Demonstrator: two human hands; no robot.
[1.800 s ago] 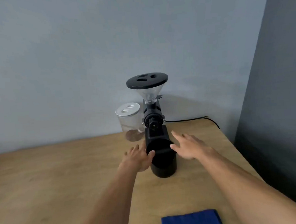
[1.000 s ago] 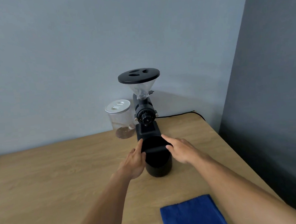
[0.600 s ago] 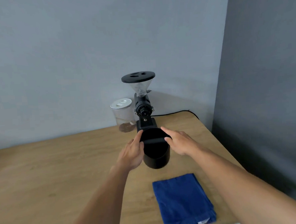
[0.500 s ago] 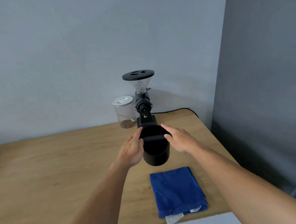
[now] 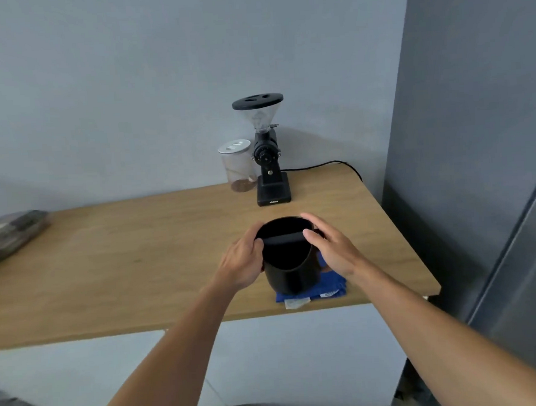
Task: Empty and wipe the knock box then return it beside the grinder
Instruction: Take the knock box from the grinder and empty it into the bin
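Knock box (image 5: 291,264) now away from grinder (image 5: 267,159)

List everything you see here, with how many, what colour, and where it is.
knock box: 1, black, held above the table's near edge
cloth: 1, blue, on the table under the knock box
grinder: 1, black, at the back by the wall
jar: 1, clear, silver lid, left of the grinder
cable: 1, black, behind the grinder
table: 1, wood
left hand: 1, on the box's left side
right hand: 1, on its right side
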